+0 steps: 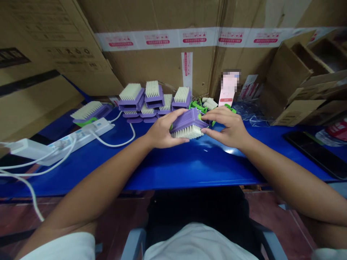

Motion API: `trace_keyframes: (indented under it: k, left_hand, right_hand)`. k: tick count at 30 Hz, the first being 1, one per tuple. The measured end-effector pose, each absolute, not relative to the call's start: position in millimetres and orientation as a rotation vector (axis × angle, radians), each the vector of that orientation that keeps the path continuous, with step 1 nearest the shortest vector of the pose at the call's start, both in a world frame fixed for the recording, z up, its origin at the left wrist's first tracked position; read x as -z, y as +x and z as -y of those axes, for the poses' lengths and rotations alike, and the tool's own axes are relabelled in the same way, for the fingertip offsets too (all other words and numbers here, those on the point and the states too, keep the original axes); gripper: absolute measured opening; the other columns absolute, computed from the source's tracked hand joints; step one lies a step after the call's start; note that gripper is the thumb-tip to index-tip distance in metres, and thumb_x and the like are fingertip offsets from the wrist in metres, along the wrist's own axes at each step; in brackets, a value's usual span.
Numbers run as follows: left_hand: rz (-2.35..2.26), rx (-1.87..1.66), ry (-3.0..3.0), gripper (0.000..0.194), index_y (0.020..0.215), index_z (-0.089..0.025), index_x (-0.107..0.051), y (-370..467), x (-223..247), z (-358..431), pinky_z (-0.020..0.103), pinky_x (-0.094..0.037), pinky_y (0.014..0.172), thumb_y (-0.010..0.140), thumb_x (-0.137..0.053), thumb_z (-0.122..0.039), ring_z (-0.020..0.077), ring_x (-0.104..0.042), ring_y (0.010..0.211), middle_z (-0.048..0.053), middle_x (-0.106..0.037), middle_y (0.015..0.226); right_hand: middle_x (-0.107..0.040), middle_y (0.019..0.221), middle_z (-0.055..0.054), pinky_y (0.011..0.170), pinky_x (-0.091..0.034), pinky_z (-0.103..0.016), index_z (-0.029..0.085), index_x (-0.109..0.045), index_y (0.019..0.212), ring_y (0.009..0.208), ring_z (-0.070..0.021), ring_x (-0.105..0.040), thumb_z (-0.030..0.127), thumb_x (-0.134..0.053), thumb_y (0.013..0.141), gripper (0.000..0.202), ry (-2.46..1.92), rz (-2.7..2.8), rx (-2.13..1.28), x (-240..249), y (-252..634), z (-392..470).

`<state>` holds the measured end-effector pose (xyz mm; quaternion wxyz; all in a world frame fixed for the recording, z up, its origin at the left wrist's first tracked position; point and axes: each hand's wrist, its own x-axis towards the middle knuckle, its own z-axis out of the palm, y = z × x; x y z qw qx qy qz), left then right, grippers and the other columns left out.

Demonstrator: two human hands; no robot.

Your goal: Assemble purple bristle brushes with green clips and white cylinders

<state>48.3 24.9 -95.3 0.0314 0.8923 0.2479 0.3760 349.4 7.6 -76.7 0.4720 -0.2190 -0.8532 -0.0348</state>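
Note:
A purple brush (187, 121) with cream bristles facing down and toward me is held above the blue table (173, 166). My left hand (165, 130) wraps round its left end, thumb below and fingers on top. At the brush's right end, my right hand (227, 126) pinches near a small green part (200, 116). Behind the hands stand several purple brushes (131, 97), stacked with bristles up. Green pieces (199, 105) and white cylinders (209, 103) lie just behind the held brush.
A white power strip (78, 141) with cables lies at left, a purple and green brush (89, 112) behind it. A lit phone (228, 89) leans at the back. On the right are a dark phone (316, 151), clear plastic (258, 122) and open cardboard boxes (292, 86).

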Motion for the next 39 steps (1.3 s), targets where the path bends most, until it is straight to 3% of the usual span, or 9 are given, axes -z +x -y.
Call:
trace_keyframes:
  k: [9,14,18,20,25,31,39]
  left_hand:
    - [-0.974,-0.933,2.689,0.101,0.164,-0.019,-0.058,44,89,-25,0.051,-0.059,0.121,0.081,-0.09,-0.068,0.0412,-0.072,0.141,0.018,-0.07,0.158]
    - [-0.908,-0.958,2.671,0.097,0.162,-0.021,-0.06,48,88,-22,0.048,-0.06,0.12,0.081,-0.092,-0.065,0.0385,-0.075,0.138,0.016,-0.073,0.155]
    - [-0.799,-0.977,2.693,0.092,0.161,-0.022,-0.061,54,89,-19,0.044,-0.062,0.117,0.083,-0.092,-0.06,0.0351,-0.077,0.134,0.014,-0.075,0.152]
    - [-0.796,-0.971,2.696,0.092,0.16,-0.022,-0.061,54,89,-18,0.044,-0.062,0.116,0.083,-0.093,-0.058,0.0351,-0.077,0.132,0.014,-0.075,0.151]
    - [-0.937,-0.905,2.639,0.098,0.161,-0.022,-0.06,49,87,-22,0.047,-0.06,0.117,0.078,-0.094,-0.063,0.0382,-0.075,0.136,0.015,-0.074,0.154]
    - [-1.021,-0.757,2.564,0.106,0.16,-0.018,-0.06,43,81,-28,0.049,-0.062,0.111,0.075,-0.091,-0.074,0.0398,-0.075,0.133,0.017,-0.073,0.152]
    - [-0.977,-0.76,2.502,0.107,0.157,-0.022,-0.064,40,75,-29,0.048,-0.064,0.11,0.072,-0.092,-0.082,0.037,-0.076,0.127,0.014,-0.075,0.147]
  right_hand:
    - [-0.089,0.118,-0.01,0.095,-0.065,-0.048,0.023,-0.082,0.134,0.103,-0.0296,-0.082,0.04,-0.082,0.098,0.04,-0.646,2.175,-0.114,81,353,-9]
    - [-0.087,0.107,-0.01,0.092,-0.06,-0.048,0.023,-0.084,0.128,0.099,-0.0301,-0.078,0.052,-0.084,0.096,0.043,-0.664,2.238,-0.131,83,350,-7]
    - [-0.08,0.093,-0.008,0.086,-0.054,-0.046,0.022,-0.083,0.102,0.093,-0.0303,-0.071,0.066,-0.086,0.09,0.045,-0.791,2.301,-0.128,83,345,-2]
    - [-0.078,0.089,-0.007,0.085,-0.053,-0.045,0.023,-0.083,0.1,0.091,-0.0297,-0.07,0.067,-0.085,0.091,0.045,-0.824,2.3,-0.146,84,344,-1]
    - [-0.088,0.105,-0.008,0.093,-0.06,-0.048,0.026,-0.087,0.124,0.099,-0.0299,-0.077,0.054,-0.087,0.094,0.041,-0.779,2.121,-0.167,85,350,-9]
    - [-0.09,0.108,-0.009,0.089,-0.067,-0.043,0.022,-0.088,0.115,0.092,-0.0259,-0.082,0.048,-0.09,0.09,0.037,-0.769,2.004,-0.354,84,350,-11]
    - [-0.088,0.1,-0.007,0.085,-0.067,-0.042,0.021,-0.087,0.11,0.088,-0.0235,-0.08,0.041,-0.088,0.092,0.027,-0.753,1.912,-0.524,85,347,-15]
